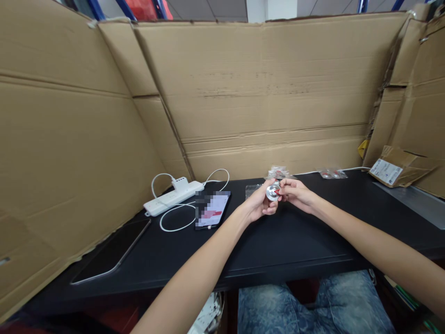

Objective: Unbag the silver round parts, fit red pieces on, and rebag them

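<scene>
My left hand (260, 203) is closed around the rim of a round silver disc (272, 193), its shiny face turned toward me. A small red piece (277, 191) shows at the disc's right side. The thumb and fingertips of my right hand (296, 193) are pinched together at that red piece; whether it is fixed to the disc, I cannot tell. Both hands are raised over the black table (278, 246). Just behind them lies a pile of clear plastic packets (278, 172), partly hidden by my hands. Another clear packet (252, 189) shows left of my left hand.
At left are a white power strip (174, 197) with cables, a phone (213, 211) and a dark tablet (113, 250). More packets (332, 173) and an opened cardboard box (399, 167) are at right. Cardboard walls (264, 88) enclose the table's back and sides.
</scene>
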`<state>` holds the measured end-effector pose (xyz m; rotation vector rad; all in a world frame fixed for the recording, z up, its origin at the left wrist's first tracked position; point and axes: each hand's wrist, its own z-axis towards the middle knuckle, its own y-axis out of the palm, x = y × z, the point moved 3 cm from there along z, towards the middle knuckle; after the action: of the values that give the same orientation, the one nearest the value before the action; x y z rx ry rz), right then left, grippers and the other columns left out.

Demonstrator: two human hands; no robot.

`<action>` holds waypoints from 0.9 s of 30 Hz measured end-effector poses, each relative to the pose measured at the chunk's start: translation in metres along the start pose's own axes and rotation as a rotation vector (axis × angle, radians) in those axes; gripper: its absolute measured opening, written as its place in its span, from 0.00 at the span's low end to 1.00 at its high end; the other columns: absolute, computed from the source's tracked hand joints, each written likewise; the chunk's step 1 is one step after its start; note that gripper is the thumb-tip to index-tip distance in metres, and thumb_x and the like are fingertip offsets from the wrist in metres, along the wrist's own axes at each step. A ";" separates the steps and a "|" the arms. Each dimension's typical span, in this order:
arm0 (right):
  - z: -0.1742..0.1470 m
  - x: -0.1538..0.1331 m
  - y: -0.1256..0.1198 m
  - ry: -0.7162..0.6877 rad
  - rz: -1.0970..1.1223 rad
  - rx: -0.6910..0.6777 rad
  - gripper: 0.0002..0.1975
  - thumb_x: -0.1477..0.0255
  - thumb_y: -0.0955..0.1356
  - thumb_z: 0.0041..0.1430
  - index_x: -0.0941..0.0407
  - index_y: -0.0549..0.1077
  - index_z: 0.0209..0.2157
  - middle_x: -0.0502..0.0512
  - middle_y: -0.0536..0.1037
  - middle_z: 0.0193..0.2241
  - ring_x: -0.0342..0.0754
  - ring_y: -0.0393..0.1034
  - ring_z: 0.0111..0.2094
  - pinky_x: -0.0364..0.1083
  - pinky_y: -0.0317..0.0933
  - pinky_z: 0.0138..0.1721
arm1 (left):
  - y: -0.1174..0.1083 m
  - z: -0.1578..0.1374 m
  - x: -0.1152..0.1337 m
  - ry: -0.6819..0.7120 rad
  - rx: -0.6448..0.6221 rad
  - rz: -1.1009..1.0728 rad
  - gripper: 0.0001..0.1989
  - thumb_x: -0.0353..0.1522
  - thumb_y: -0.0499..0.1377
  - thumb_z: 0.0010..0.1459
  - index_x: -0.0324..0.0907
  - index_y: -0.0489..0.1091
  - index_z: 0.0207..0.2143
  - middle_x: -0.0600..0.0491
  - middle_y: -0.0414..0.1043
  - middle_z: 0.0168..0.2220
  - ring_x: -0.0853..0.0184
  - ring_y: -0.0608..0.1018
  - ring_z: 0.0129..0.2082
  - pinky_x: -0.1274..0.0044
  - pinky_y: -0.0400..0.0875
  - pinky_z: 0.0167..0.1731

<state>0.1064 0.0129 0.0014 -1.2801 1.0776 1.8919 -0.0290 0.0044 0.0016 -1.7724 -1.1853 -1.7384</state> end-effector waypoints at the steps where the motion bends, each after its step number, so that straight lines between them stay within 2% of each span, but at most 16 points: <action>1: 0.000 0.000 0.000 0.001 0.006 0.004 0.13 0.75 0.76 0.41 0.56 0.69 0.26 0.47 0.74 0.22 0.41 0.69 0.23 0.42 0.58 0.27 | 0.000 0.000 0.000 -0.002 -0.001 -0.009 0.25 0.51 0.48 0.60 0.39 0.65 0.25 0.56 0.58 0.13 0.76 0.59 0.09 0.83 0.46 0.10; 10: 0.004 0.005 0.001 -0.015 0.041 0.028 0.14 0.75 0.76 0.41 0.57 0.66 0.21 0.48 0.73 0.20 0.42 0.69 0.22 0.44 0.58 0.27 | 0.000 0.000 -0.001 -0.007 0.071 -0.038 0.28 0.54 0.47 0.59 0.39 0.65 0.25 0.57 0.57 0.12 0.76 0.58 0.09 0.83 0.43 0.10; 16: 0.008 0.006 -0.006 -0.005 0.100 0.107 0.13 0.77 0.76 0.39 0.58 0.68 0.19 0.51 0.74 0.22 0.41 0.65 0.22 0.45 0.59 0.27 | -0.004 0.001 0.000 -0.037 0.148 0.051 0.35 0.58 0.38 0.58 0.38 0.67 0.28 0.54 0.61 0.14 0.74 0.61 0.10 0.82 0.43 0.11; 18: 0.009 0.005 -0.011 -0.009 0.112 0.150 0.13 0.78 0.76 0.38 0.58 0.68 0.18 0.50 0.73 0.21 0.41 0.65 0.22 0.45 0.58 0.28 | -0.011 0.000 0.005 0.029 0.274 0.147 0.34 0.58 0.39 0.59 0.39 0.67 0.28 0.54 0.62 0.15 0.73 0.62 0.11 0.81 0.44 0.11; 20: 0.011 0.004 -0.016 -0.016 0.121 0.180 0.13 0.79 0.76 0.38 0.58 0.67 0.18 0.49 0.71 0.19 0.40 0.63 0.22 0.45 0.57 0.28 | -0.023 -0.004 0.015 0.148 0.488 0.341 0.30 0.55 0.42 0.59 0.40 0.68 0.27 0.54 0.62 0.15 0.71 0.64 0.12 0.80 0.48 0.13; 22: 0.012 0.003 -0.020 -0.024 0.123 0.194 0.13 0.79 0.76 0.39 0.58 0.67 0.18 0.47 0.69 0.17 0.40 0.61 0.22 0.45 0.56 0.28 | -0.037 -0.014 0.029 0.258 0.749 0.658 0.29 0.51 0.43 0.61 0.40 0.70 0.27 0.51 0.66 0.17 0.68 0.69 0.16 0.78 0.56 0.18; 23: 0.012 0.002 -0.021 -0.029 0.124 0.197 0.14 0.79 0.76 0.39 0.58 0.67 0.18 0.47 0.67 0.16 0.39 0.60 0.21 0.45 0.56 0.28 | -0.042 -0.020 0.035 0.305 0.877 0.860 0.26 0.49 0.45 0.61 0.40 0.72 0.26 0.48 0.69 0.20 0.64 0.73 0.22 0.76 0.61 0.22; 25: 0.012 0.001 -0.024 -0.037 0.127 0.205 0.14 0.79 0.76 0.39 0.57 0.66 0.17 0.46 0.66 0.15 0.39 0.59 0.21 0.44 0.55 0.27 | -0.051 -0.030 0.043 0.273 1.090 1.211 0.22 0.46 0.49 0.60 0.40 0.75 0.30 0.42 0.75 0.29 0.55 0.77 0.34 0.72 0.65 0.32; 27: 0.012 0.001 -0.025 -0.039 0.134 0.218 0.15 0.79 0.76 0.38 0.57 0.65 0.16 0.46 0.65 0.15 0.39 0.58 0.21 0.44 0.55 0.26 | -0.057 -0.034 0.041 0.116 1.135 1.397 0.22 0.46 0.50 0.59 0.39 0.76 0.35 0.38 0.76 0.36 0.50 0.77 0.40 0.69 0.65 0.36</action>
<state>0.1216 0.0359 -0.0044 -1.0678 1.3378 1.8285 -0.0995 0.0230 0.0298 -1.1071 -0.3698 -0.1904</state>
